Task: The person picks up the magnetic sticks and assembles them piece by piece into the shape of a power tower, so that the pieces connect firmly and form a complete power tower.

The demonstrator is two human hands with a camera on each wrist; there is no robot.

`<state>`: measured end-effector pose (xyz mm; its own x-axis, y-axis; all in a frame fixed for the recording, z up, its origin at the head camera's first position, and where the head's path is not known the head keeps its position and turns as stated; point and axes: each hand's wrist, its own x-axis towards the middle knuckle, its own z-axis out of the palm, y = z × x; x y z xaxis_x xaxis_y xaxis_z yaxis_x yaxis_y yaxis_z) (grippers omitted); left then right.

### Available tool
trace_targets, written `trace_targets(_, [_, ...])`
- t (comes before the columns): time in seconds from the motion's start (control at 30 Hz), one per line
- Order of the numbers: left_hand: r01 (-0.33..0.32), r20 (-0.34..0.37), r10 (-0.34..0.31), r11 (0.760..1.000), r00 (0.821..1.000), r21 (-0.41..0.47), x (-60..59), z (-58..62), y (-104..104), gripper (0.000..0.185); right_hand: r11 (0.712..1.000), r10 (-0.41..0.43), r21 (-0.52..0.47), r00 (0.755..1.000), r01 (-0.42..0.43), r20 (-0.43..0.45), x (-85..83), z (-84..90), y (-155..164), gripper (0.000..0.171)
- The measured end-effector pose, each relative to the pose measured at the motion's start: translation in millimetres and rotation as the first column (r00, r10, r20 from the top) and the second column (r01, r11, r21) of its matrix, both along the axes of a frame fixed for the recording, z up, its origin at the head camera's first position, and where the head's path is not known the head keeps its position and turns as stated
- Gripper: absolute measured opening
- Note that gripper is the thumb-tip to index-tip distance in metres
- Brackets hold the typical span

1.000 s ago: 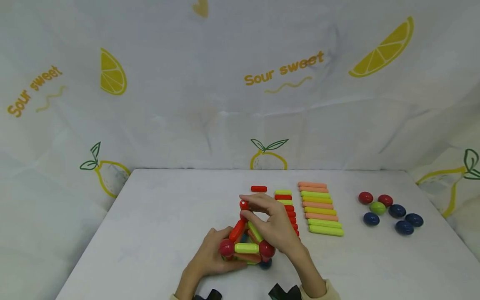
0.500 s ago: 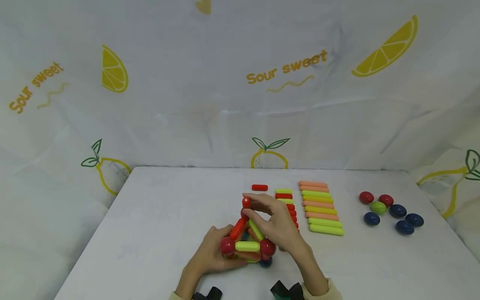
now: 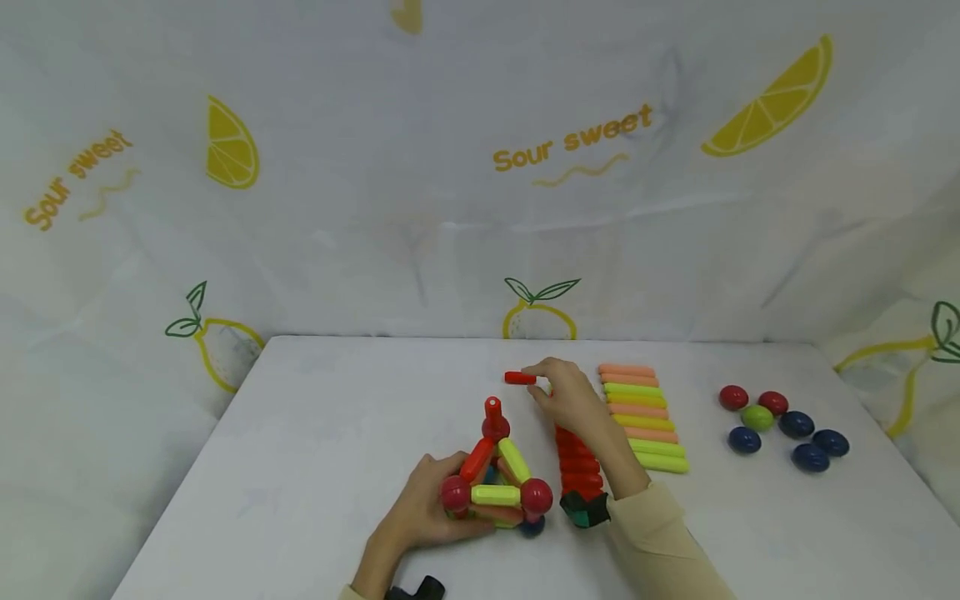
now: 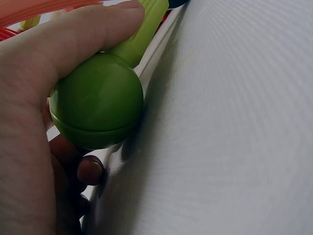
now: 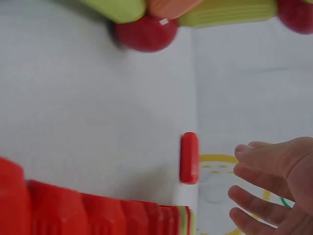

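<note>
A frame of magnetic rods and balls [image 3: 496, 496] is gripped by my left hand [image 3: 423, 504] near the table's front. Red balls mark its visible corners, and a red rod [image 3: 492, 408] stands up from its top ball. In the left wrist view, the left thumb lies along a light green rod [image 4: 142, 36] beside a green ball [image 4: 98, 100]. My right hand [image 3: 573, 404] reaches over the table with fingers apart around the right end of a short red rod [image 3: 517, 378]. The right wrist view has that rod [image 5: 189, 157] lying apart from the fingers.
Short red rods [image 3: 577, 462] line up in a column under the right forearm, partly hidden. Right of them lies a column of longer orange, yellow and green rods [image 3: 641, 408]. Red, green and blue balls [image 3: 757, 417] lie loose farther right. A printed cloth hangs behind the table.
My right hand has let go of the red rod atop the frame and moved up and right to the loose red rod. My left hand keeps its hold on the frame.
</note>
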<state>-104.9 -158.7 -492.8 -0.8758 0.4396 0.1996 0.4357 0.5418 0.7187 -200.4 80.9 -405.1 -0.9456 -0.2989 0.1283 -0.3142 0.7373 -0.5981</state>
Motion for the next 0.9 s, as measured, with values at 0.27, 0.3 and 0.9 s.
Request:
trace_targets(0.27, [-0.007,-0.002,0.007,1.000,1.000,-0.015,0.0,2.5,4,0.057,0.971,0.056,0.231,0.997,-0.066,0.049,-22.7,-15.5,-12,0.038])
trace_targets(0.3, [-0.004,0.000,0.004,1.000,1.000,-0.017,0.0,3.0,4,0.057,0.966,0.050,0.252,0.998,-0.060,0.049,-23.2,-17.0,-13,0.038])
trace_targets(0.9, [0.014,-0.024,-0.013,1.000,1.000,0.016,0.8,3.8,1,0.056,0.995,-0.033,0.095,0.996,0.025,0.085,-9.2,-23.5,-30,0.032])
